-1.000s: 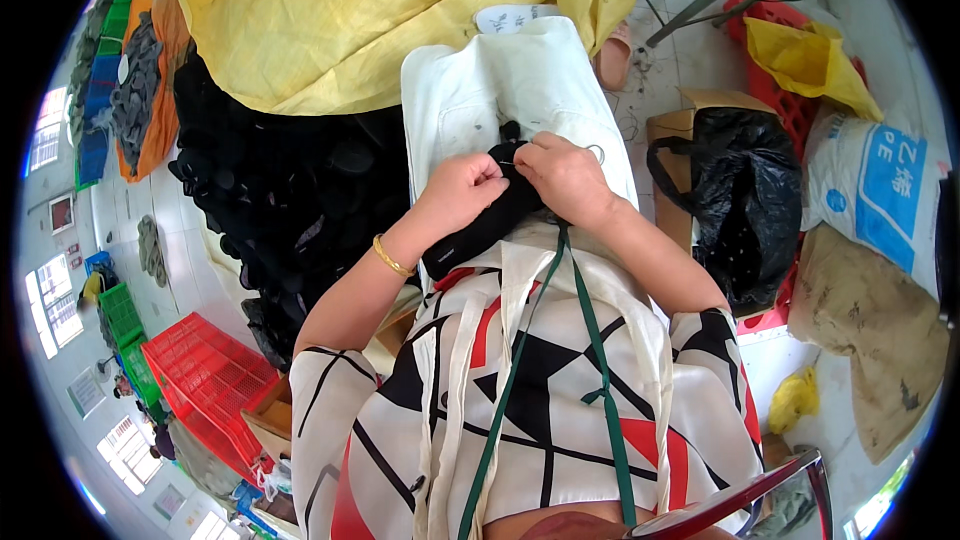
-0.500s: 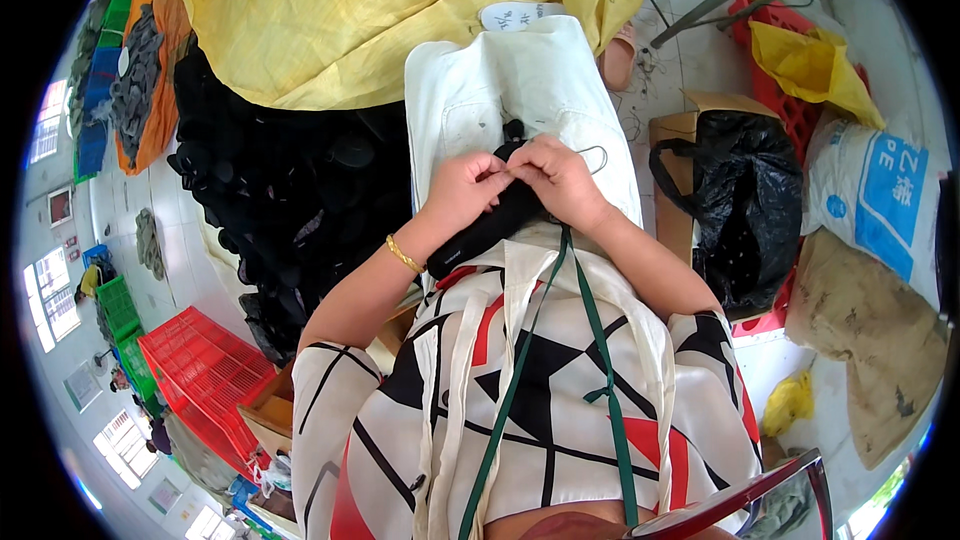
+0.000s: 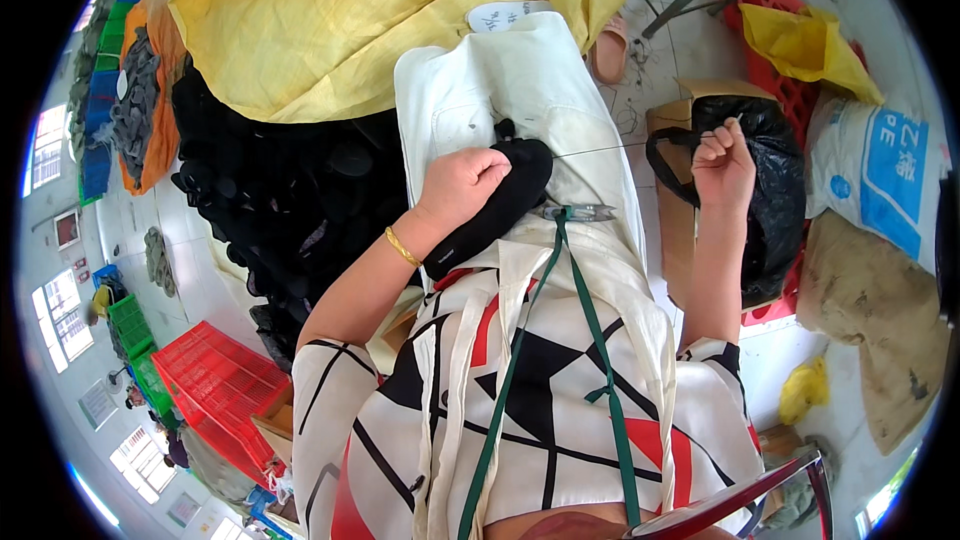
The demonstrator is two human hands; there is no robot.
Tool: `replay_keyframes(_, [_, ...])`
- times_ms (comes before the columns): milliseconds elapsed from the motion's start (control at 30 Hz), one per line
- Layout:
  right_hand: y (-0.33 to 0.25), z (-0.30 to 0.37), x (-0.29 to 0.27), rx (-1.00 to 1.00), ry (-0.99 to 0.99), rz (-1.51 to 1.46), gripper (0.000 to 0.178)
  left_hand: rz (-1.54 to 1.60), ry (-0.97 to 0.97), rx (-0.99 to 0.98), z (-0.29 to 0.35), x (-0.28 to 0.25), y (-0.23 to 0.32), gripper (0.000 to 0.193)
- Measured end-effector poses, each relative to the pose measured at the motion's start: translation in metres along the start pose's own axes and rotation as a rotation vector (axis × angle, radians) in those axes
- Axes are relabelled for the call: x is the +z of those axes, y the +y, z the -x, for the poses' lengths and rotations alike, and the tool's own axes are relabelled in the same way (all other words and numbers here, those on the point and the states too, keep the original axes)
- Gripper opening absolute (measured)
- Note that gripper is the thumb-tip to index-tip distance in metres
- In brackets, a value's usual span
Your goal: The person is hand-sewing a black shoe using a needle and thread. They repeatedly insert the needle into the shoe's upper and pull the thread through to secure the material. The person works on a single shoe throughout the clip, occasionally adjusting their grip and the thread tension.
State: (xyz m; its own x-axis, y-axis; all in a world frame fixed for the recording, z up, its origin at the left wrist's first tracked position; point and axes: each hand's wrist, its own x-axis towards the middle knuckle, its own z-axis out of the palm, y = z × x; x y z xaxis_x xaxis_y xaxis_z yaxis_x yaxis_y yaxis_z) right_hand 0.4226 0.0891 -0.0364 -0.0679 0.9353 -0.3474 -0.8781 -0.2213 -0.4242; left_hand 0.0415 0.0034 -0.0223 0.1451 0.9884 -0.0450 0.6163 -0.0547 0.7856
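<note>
My left hand (image 3: pixel 462 186) is closed on a long, rounded black fabric piece (image 3: pixel 524 172) lying over my lap. A small dark knob sticks up at its far end. Off to the right, my right hand (image 3: pixel 724 166) is raised with its fingers pinched on a dark thread (image 3: pixel 620 146). That thread runs taut from the fabric piece to the fingers; a tiny pale tip shows there, too small to name. Metal thread snips (image 3: pixel 582 212) hang on a green ribbon (image 3: pixel 592 312) just right of the fabric. A white apron (image 3: pixel 560 70) covers my lap beneath them.
Black fabric pieces (image 3: pixel 290 180) are heaped at my left, partly under a yellow sheet (image 3: pixel 300 30). To the right, a black plastic bag (image 3: pixel 775 230) lines a cardboard box (image 3: pixel 668 240). A red crate (image 3: pixel 215 380) stands at lower left. A pink slipper (image 3: pixel 608 52) lies beyond my knees.
My right hand has moved from beside my left hand out to the right, drawing the thread taut. My left hand remains on the black fabric. The snips now show.
</note>
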Motion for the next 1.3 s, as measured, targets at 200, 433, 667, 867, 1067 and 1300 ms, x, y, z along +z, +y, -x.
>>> replay_keyframes(200, [-0.004, 0.005, 0.0, -0.009, 0.002, 0.011, 0.009, -0.13, -0.055, 0.021, -0.005, -0.006, 0.009, 0.014])
replay_keyframes(433, [-0.013, 0.031, 0.066, -0.117, -0.222, 0.27, 0.011, -0.378, -0.106, 0.167, -0.015, -0.007, 0.011, 0.016])
replay_keyframes(667, [-0.024, 0.033, 0.108, -0.208, -0.219, 0.481, 0.009, -0.561, -0.095, 0.329, -0.019, -0.005, 0.014, 0.009])
replay_keyframes(867, [-0.096, -0.002, 0.115, -0.431, -0.201, 0.084, 0.006, -0.444, -0.046, 0.37, -0.022, -0.003, 0.012, 0.007])
replay_keyframes(1067, [-0.015, -0.01, 0.104, -0.527, -0.127, 0.994, 0.009, -0.033, -0.102, -0.025, -0.023, 0.002, -0.008, 0.012])
replay_keyframes(1300, [0.111, 0.012, 0.065, -0.461, -0.992, 2.196, 0.015, 0.239, -0.126, -0.147, -0.024, 0.008, -0.032, 0.018])
